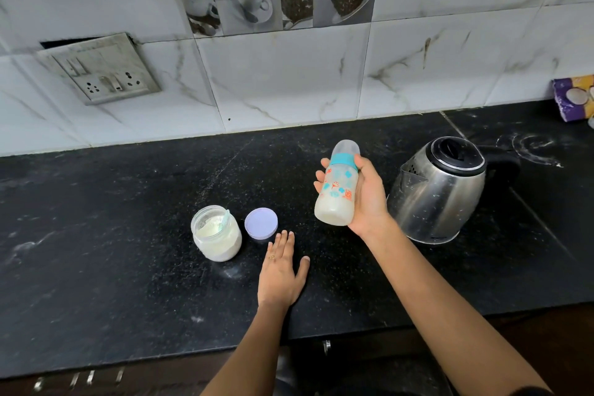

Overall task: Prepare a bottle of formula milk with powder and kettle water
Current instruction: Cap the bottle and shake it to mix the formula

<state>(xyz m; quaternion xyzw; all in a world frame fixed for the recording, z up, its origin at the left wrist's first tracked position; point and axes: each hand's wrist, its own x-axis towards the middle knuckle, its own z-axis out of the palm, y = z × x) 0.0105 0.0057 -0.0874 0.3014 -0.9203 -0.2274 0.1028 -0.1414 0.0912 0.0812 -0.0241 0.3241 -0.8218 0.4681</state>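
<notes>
Black stone tabletop against a marbled tile wall.

Right hand: wrapped round a baby bottle and holding it clear of the tabletop. Fingers curl round the far side and the thumb lies up by the teal collar. The bottle leans, top away from the camera and slightly right. A clear dome cap is on it. The lower part holds whitish, milky liquid; the printed upper part looks unfilled.

Left hand: palm down, flat on the tabletop, fingers straight and together, thumb spread to the right. It holds nothing. A thin ring sits on one finger. The fingertips end just beside a pale lilac lid; I cannot tell whether they touch it.

The hands are well apart, left nearer the camera and right farther back.

Jar: clear, open, upright, partly full of white powder, with a pale scoop standing in it. It is just left of the lid, which lies flat on the tabletop.

Kettle: steel body, black lid closed, black handle to the right, spout facing left. It stands on the tabletop just right of the right hand.

Wall socket plate upper left, hanging skewed off the tiles. Purple packet at the far right edge, cut off by the frame. Faint white smears on the tabletop near it.
</notes>
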